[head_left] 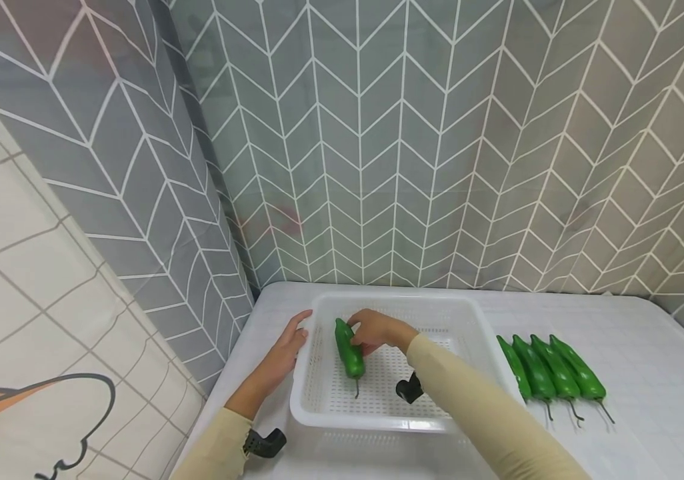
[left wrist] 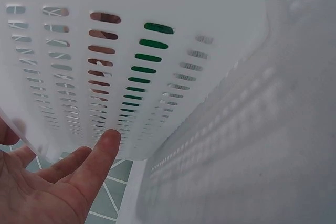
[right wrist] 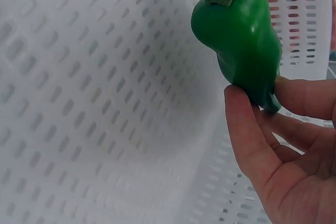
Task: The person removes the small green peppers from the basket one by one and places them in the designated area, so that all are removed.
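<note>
My right hand (head_left: 375, 328) pinches a green chili pepper (head_left: 349, 350) between thumb and fingers, inside the left part of a white perforated plastic basket (head_left: 390, 423). In the right wrist view, the fingers hold the pepper (right wrist: 241, 35) near its pointed tip, and its stem end hangs free. At the basket's left side is my left hand (head_left: 285, 347), its fingers extended along the outer wall. The left wrist view shows that hand (left wrist: 58, 182) beside the slotted wall (left wrist: 226, 3), with green showing through the slots.
Several green chili peppers (head_left: 564, 373) lie side by side on the white-covered table (head_left: 660, 427), right of the basket. Behind the table hangs a grey patterned curtain (head_left: 378, 167). A white tile-patterned sheet (head_left: 36, 280) hangs at the left.
</note>
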`<state>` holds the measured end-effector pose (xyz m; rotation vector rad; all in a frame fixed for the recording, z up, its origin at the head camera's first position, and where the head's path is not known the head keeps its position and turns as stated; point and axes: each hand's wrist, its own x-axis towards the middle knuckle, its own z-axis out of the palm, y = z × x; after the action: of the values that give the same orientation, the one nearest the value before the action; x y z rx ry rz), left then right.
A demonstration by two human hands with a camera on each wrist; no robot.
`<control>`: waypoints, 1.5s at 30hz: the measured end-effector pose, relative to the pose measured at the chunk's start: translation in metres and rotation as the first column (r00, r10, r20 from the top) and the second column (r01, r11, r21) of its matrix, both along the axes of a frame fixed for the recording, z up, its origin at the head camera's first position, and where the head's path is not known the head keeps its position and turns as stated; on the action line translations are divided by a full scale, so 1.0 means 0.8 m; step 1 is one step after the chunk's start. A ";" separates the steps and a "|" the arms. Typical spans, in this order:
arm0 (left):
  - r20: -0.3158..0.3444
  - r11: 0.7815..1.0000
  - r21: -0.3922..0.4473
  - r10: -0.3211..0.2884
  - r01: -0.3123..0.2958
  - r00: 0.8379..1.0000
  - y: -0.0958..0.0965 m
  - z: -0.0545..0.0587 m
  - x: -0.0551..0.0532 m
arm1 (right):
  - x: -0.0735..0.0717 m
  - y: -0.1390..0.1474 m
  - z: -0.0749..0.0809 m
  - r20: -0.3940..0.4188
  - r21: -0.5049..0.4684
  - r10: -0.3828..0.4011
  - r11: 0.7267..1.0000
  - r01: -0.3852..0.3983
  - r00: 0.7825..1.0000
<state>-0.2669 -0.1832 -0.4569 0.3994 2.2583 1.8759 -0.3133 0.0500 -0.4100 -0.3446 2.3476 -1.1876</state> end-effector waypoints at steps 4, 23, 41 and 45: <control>-0.001 1.000 -0.002 -0.001 0.001 1.000 0.001 0.000 -0.001 | -0.002 0.007 0.005 -0.001 -0.004 -0.007 1.000 0.007 1.000; 0.016 0.999 -0.008 0.049 -0.049 0.999 0.007 0.004 0.001 | -0.002 0.059 0.026 0.017 -0.034 0.006 0.999 -0.006 1.000; 0.023 0.999 0.005 0.035 -0.035 0.999 0.006 -0.001 0.000 | -0.008 0.115 0.047 -0.019 -0.041 -0.026 0.999 0.026 0.999; 0.016 0.999 0.011 0.043 -0.043 0.999 0.005 0.001 0.003 | -0.009 0.128 0.055 -0.031 -0.033 -0.020 0.999 0.019 0.999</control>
<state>-0.2649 -0.1790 -0.4559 0.3393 2.2642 1.9063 -0.3209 0.1522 -0.3660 -0.3542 2.3654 -1.2399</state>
